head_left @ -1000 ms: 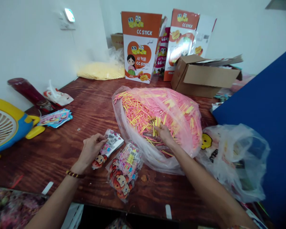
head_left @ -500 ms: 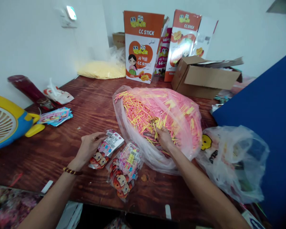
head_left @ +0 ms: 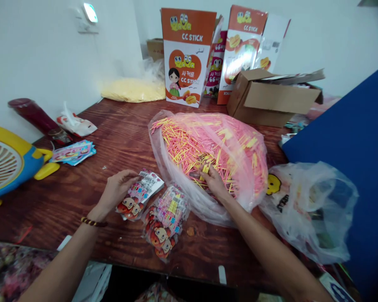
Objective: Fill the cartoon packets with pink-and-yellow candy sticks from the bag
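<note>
My right hand (head_left: 214, 182) reaches into the mouth of a large clear plastic bag (head_left: 195, 201) of thin pink and yellow sticks (head_left: 182, 147). Its fingers are closed on a small bunch of mostly yellow sticks (head_left: 204, 170). On the left, my left hand (head_left: 119, 188) has its fingers closed at the upper left edge of a stack of printed plastic packets (head_left: 135, 201) with cartoon faces and a white piece at the top. Beside that stack, a second pile of printed packets (head_left: 164, 230) lies on the table, with a few yellow sticks on top or inside; I cannot tell which.
Cartons (head_left: 185, 58) and an open brown box (head_left: 271, 100) stand behind the bag. A yellow and blue fan (head_left: 12, 163), a dark red bottle (head_left: 34, 115), tissues (head_left: 77, 123) and sachets (head_left: 74, 153) are at left. A white plastic bag (head_left: 315, 205) and a blue panel (head_left: 343, 134) are at right.
My right hand has drawn slightly left, its fingers now closer around the bunch of sticks. My left hand stays at the packets, shifted slightly left. The view has tilted slightly.
</note>
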`<state>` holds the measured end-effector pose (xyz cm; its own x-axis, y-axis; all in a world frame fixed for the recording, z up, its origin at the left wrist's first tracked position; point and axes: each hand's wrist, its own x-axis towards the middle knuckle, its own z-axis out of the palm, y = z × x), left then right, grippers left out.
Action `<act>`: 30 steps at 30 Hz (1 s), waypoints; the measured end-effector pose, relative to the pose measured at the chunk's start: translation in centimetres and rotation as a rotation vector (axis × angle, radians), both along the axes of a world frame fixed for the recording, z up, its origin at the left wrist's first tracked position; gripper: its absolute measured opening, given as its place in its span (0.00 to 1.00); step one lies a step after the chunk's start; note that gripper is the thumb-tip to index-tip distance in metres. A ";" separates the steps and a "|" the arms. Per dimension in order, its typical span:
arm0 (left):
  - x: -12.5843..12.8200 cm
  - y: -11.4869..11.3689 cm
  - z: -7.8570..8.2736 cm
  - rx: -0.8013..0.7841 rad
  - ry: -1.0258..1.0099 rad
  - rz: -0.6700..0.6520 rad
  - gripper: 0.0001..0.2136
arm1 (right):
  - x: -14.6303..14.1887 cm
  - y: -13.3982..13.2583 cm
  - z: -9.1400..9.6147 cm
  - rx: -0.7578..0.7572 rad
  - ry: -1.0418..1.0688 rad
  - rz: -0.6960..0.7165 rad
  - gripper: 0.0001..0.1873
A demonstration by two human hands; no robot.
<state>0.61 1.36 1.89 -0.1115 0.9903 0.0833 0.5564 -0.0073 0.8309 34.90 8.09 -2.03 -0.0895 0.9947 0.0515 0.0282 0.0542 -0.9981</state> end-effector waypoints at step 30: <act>9.6 -3.0 3.8 -0.203 -0.498 -0.181 0.13 | -4.4 -4.9 8.5 0.219 -0.138 0.300 0.09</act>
<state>10.25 -1.63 5.70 0.0841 0.9879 -0.1301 0.1019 0.1214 0.9874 30.46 3.17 6.50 -0.3957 0.8899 0.2270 0.1119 0.2920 -0.9498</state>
